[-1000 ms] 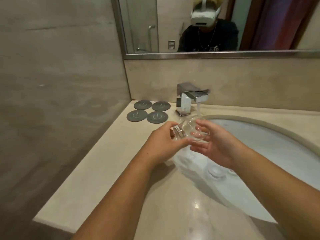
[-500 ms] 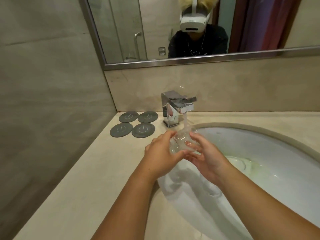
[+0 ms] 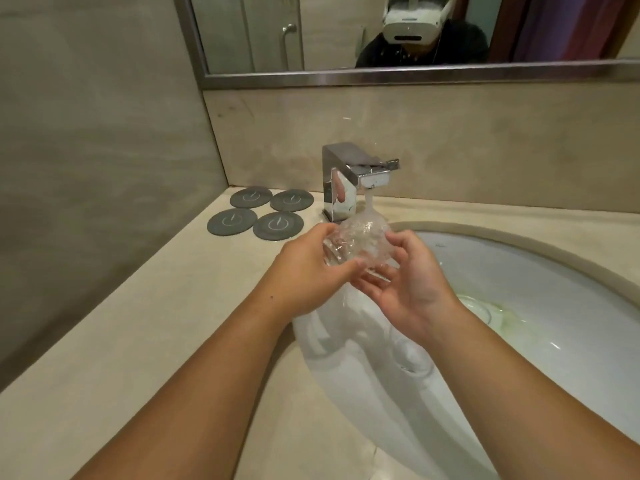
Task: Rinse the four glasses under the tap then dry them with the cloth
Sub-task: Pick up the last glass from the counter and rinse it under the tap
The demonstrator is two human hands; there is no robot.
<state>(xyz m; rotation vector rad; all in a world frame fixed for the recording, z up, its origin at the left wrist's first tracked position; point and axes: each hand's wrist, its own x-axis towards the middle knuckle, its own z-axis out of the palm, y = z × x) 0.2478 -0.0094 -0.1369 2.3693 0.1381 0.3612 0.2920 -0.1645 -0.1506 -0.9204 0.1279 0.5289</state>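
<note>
A clear glass [image 3: 363,237] sits under the chrome tap [image 3: 349,178], and a stream of water runs down onto it. My left hand [image 3: 308,268] grips the glass from the left, fingers and thumb curled round it. My right hand [image 3: 408,285] cups it from the right and below, fingers partly spread against it. Both hands are over the left rim of the white sink [image 3: 519,306]. Another clear glass [image 3: 412,355] lies in the sink below my right wrist, hard to make out. No cloth is in view.
Several grey round coasters [image 3: 263,216] lie on the beige counter [image 3: 138,341] left of the tap, next to the side wall. A mirror [image 3: 381,32] runs above the backsplash. The drain [image 3: 481,310] sits in the middle of the sink.
The view has tilted and shifted. Both hands stay on the glass under the running tap, turning it slightly; the water now splashes over more of the glass.
</note>
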